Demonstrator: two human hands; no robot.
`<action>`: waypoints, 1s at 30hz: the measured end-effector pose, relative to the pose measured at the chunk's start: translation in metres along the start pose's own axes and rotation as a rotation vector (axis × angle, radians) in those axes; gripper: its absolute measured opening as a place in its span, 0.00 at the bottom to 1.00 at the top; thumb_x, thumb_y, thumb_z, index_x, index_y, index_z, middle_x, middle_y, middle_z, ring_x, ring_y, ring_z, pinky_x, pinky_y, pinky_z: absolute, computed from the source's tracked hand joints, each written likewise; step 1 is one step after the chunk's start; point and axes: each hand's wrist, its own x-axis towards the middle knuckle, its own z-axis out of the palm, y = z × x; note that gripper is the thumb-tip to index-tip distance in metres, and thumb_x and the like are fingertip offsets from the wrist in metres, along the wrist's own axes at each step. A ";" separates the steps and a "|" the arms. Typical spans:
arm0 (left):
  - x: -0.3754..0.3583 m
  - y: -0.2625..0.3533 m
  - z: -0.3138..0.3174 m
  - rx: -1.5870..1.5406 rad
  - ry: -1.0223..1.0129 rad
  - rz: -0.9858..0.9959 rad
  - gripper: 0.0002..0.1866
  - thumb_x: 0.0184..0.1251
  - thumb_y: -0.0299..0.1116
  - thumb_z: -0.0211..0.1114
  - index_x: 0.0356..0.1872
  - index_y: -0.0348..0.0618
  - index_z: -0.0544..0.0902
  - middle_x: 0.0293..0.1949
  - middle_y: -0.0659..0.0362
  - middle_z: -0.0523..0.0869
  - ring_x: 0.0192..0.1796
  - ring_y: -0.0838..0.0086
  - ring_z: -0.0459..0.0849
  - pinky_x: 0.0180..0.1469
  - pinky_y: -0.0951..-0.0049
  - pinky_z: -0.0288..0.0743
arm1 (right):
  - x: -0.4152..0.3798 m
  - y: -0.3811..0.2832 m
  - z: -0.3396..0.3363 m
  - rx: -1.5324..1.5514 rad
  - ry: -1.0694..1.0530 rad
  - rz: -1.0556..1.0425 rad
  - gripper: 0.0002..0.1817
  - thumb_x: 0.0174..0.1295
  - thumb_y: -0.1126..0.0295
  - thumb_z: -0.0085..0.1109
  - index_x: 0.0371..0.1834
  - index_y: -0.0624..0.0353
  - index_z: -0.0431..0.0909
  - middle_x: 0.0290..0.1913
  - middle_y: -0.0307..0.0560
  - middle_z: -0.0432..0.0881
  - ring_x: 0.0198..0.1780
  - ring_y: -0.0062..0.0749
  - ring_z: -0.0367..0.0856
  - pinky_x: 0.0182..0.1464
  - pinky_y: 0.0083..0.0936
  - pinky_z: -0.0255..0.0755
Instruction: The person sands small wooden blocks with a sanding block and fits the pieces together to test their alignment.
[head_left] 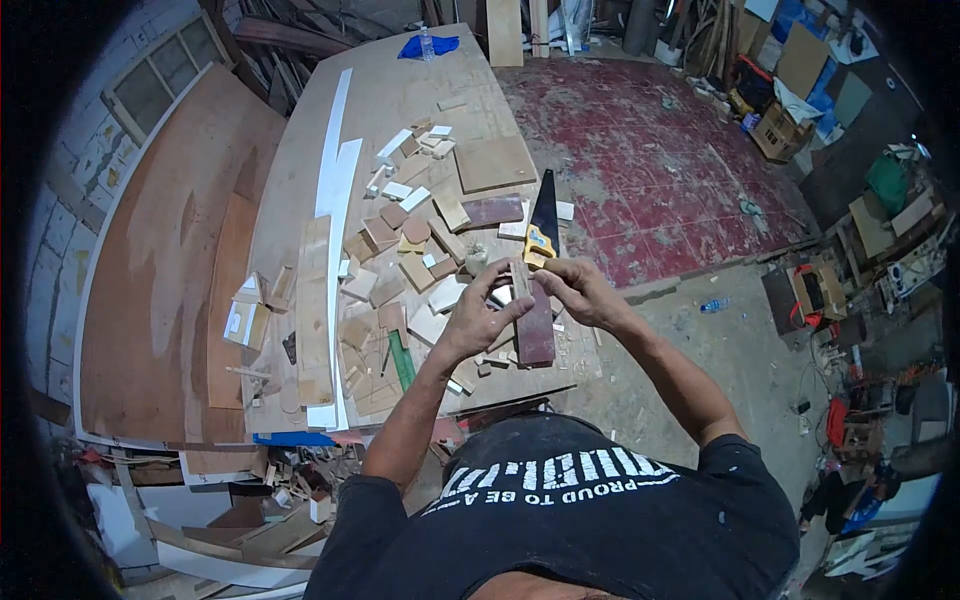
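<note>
My left hand (478, 318) is closed around a narrow strip of wood (520, 280), held upright over the near end of the workbench. My right hand (583, 292) is beside it, thumb and fingers pinched together near the strip's right side. What the right fingers hold, if anything, is too small to make out. Just beyond them lies a handsaw (544, 208) with a dark blade and a yellow handle (541, 243). Below both hands, a reddish-brown wood block (537, 335) rests near the bench edge.
Many wood offcuts (415, 268) are scattered over the plywood workbench (290, 180). Long white strips (338, 220) run along its left side. A square board (495, 163) lies farther back, near a bottle (427, 44) on blue cloth. Boxes and clutter line the right wall.
</note>
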 end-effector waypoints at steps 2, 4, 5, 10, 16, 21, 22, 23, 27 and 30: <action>0.000 0.007 -0.001 -0.401 -0.079 -0.318 0.28 0.71 0.42 0.64 0.64 0.38 0.69 0.49 0.53 0.84 0.47 0.74 0.85 0.43 0.73 0.84 | 0.001 0.001 -0.005 -0.185 -0.015 -0.106 0.13 0.69 0.70 0.55 0.27 0.65 0.71 0.20 0.43 0.66 0.24 0.22 0.63 0.27 0.25 0.60; 0.002 0.018 0.000 -0.460 -0.042 -0.309 0.26 0.73 0.45 0.60 0.65 0.41 0.69 0.46 0.56 0.84 0.43 0.77 0.85 0.42 0.71 0.85 | 0.002 -0.003 -0.005 -0.173 0.012 -0.142 0.12 0.68 0.70 0.56 0.28 0.65 0.71 0.21 0.44 0.68 0.24 0.24 0.64 0.27 0.25 0.62; 0.003 0.025 -0.002 -0.479 -0.046 -0.387 0.26 0.74 0.46 0.58 0.64 0.41 0.70 0.45 0.57 0.84 0.42 0.78 0.85 0.40 0.71 0.85 | 0.003 -0.004 -0.005 -0.164 0.041 -0.179 0.10 0.67 0.70 0.57 0.30 0.65 0.72 0.22 0.44 0.69 0.24 0.25 0.65 0.28 0.26 0.63; 0.005 0.012 -0.001 -0.435 -0.025 -0.349 0.23 0.78 0.47 0.52 0.64 0.42 0.73 0.50 0.59 0.82 0.50 0.78 0.80 0.52 0.74 0.79 | 0.007 -0.017 -0.011 -0.229 0.010 -0.235 0.06 0.64 0.73 0.58 0.34 0.65 0.74 0.27 0.49 0.74 0.27 0.35 0.73 0.31 0.29 0.67; 0.004 0.008 0.002 -0.524 -0.011 -0.321 0.24 0.78 0.47 0.52 0.66 0.43 0.72 0.51 0.58 0.82 0.54 0.77 0.79 0.55 0.75 0.76 | 0.012 -0.012 -0.002 -0.354 0.062 -0.250 0.04 0.63 0.75 0.58 0.35 0.65 0.74 0.32 0.53 0.78 0.31 0.45 0.78 0.32 0.33 0.70; 0.000 0.016 0.001 -0.615 0.001 -0.351 0.26 0.76 0.47 0.53 0.67 0.43 0.69 0.50 0.57 0.82 0.53 0.75 0.80 0.54 0.74 0.77 | 0.008 -0.025 0.003 -0.378 0.149 -0.362 0.03 0.62 0.77 0.57 0.35 0.66 0.74 0.31 0.52 0.78 0.31 0.43 0.79 0.33 0.32 0.72; 0.000 0.015 0.002 -0.564 0.007 -0.295 0.26 0.76 0.46 0.54 0.68 0.43 0.69 0.49 0.56 0.82 0.53 0.75 0.80 0.54 0.74 0.77 | 0.007 -0.026 0.001 -0.321 0.129 -0.302 0.03 0.62 0.78 0.57 0.37 0.66 0.75 0.32 0.52 0.78 0.32 0.40 0.80 0.35 0.31 0.72; 0.000 0.014 0.005 -0.565 0.011 -0.297 0.26 0.76 0.46 0.54 0.68 0.43 0.69 0.49 0.56 0.82 0.53 0.75 0.80 0.54 0.74 0.77 | 0.007 -0.026 -0.001 -0.265 0.109 -0.243 0.04 0.62 0.78 0.58 0.38 0.66 0.75 0.32 0.51 0.79 0.33 0.37 0.80 0.36 0.29 0.72; 0.004 0.025 0.011 -0.239 0.273 -0.081 0.28 0.62 0.40 0.72 0.60 0.39 0.77 0.45 0.54 0.83 0.49 0.71 0.82 0.51 0.72 0.77 | 0.011 -0.006 0.004 0.044 0.038 -0.077 0.08 0.65 0.77 0.56 0.45 0.66 0.78 0.35 0.44 0.80 0.34 0.23 0.76 0.37 0.23 0.72; 0.006 0.042 0.015 0.128 0.380 -0.016 0.28 0.46 0.37 0.81 0.48 0.34 0.84 0.43 0.51 0.83 0.46 0.65 0.83 0.49 0.69 0.77 | 0.005 0.009 0.005 0.239 -0.041 0.025 0.10 0.67 0.76 0.55 0.49 0.67 0.78 0.35 0.39 0.79 0.34 0.19 0.75 0.36 0.20 0.72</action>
